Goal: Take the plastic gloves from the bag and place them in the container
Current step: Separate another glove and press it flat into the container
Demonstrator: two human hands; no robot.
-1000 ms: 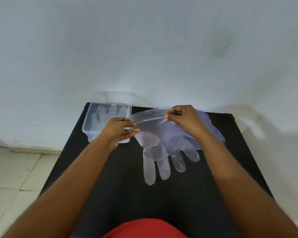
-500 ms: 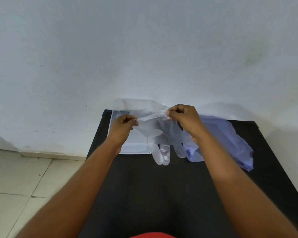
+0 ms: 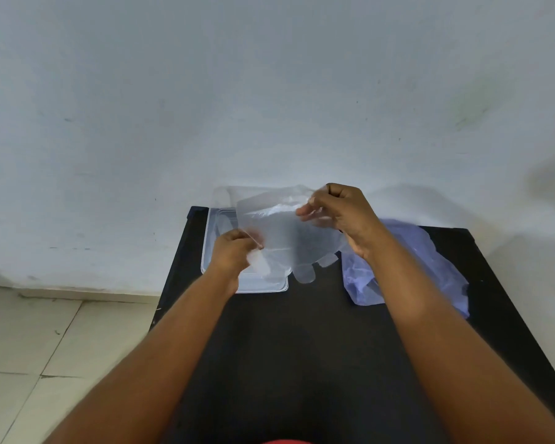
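Observation:
A clear plastic glove (image 3: 285,238) hangs between my two hands, its fingertips dangling just right of the container. My left hand (image 3: 233,251) pinches the glove's lower left edge over the container. My right hand (image 3: 340,209) pinches its upper right edge, higher up. The clear rectangular plastic container (image 3: 205,251) sits at the table's far left corner, partly hidden by the glove and my left hand. The bluish plastic bag (image 3: 430,264) lies crumpled on the table to the right, behind my right forearm.
The black table (image 3: 302,363) stands against a white wall (image 3: 269,91). Its left edge drops to a tiled floor (image 3: 45,347). A strip of red clothing (image 3: 285,441) shows at the bottom edge.
Both hands have carried the glove left and toward the container. My left hand has dropped lower over the container, so the glove now hangs tilted. The view has shifted left.

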